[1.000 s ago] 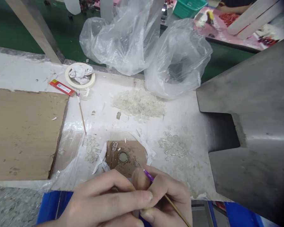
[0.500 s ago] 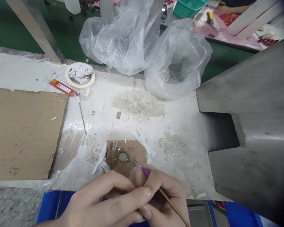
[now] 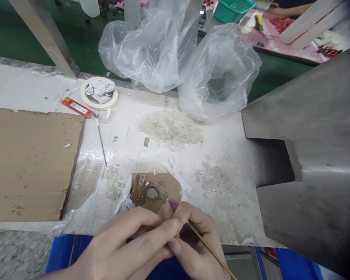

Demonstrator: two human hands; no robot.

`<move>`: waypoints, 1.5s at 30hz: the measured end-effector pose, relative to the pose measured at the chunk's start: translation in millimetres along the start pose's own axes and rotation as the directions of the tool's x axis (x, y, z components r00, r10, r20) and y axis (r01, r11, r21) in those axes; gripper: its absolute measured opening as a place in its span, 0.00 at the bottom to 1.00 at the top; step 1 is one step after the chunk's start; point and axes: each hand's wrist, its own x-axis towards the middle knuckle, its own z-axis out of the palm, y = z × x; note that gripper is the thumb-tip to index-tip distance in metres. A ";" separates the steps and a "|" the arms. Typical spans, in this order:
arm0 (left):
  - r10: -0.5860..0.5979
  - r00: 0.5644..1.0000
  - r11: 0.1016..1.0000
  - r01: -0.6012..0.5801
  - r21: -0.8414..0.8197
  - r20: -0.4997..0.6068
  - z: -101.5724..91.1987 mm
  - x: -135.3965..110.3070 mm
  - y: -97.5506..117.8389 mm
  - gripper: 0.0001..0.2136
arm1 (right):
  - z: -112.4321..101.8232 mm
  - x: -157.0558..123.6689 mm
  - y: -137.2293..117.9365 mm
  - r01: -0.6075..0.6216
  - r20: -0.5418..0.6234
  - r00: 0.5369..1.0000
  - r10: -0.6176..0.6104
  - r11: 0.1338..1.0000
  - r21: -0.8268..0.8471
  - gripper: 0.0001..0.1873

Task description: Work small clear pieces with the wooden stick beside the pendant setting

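Note:
My right hand (image 3: pixel 196 237) is closed round a thin wooden stick tool (image 3: pixel 210 252) with a purple collar and a fine pointed tip. The tip points towards a brown cardboard piece (image 3: pixel 167 182) at the table's front. My left hand (image 3: pixel 125 245) is closed in a pinch, its fingertips meeting those of my right hand. Whatever lies between them is hidden by the fingers. On the cardboard sits a small round disc with a beaded rim (image 3: pixel 152 193). A small clear piece (image 3: pixel 141 179) rests behind it.
Clear chips form a large pile (image 3: pixel 172 128), with smaller heaps to the right (image 3: pixel 213 179) and left (image 3: pixel 113 182). Further left are a second stick tool (image 3: pixel 101 142), a tape roll (image 3: pixel 114 102), a red box (image 3: pixel 77 107) and a cardboard sheet (image 3: pixel 29 167). A metal housing (image 3: pixel 317 116) stands right.
My right hand and the stick tool have shifted slightly left. My left hand has moved a little with it, and the fingertips remain together.

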 end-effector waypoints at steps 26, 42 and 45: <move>-0.003 0.948 0.676 -0.232 0.699 0.318 -27.2 122.7 -84.0 0.09 | -92.2 0.7 23.6 0.094 -0.325 0.843 -0.428 0.713 -0.695 0.16; -0.100 0.989 0.760 0.007 0.650 0.107 -19.2 134.2 -84.3 0.25 | -41.8 5.9 47.6 0.261 0.047 0.945 -0.323 0.659 -0.705 0.08; -0.109 0.993 0.896 0.081 0.436 0.038 -32.6 115.8 -78.3 0.25 | -39.1 4.6 41.3 0.271 -0.033 0.929 -0.369 0.738 -0.617 0.09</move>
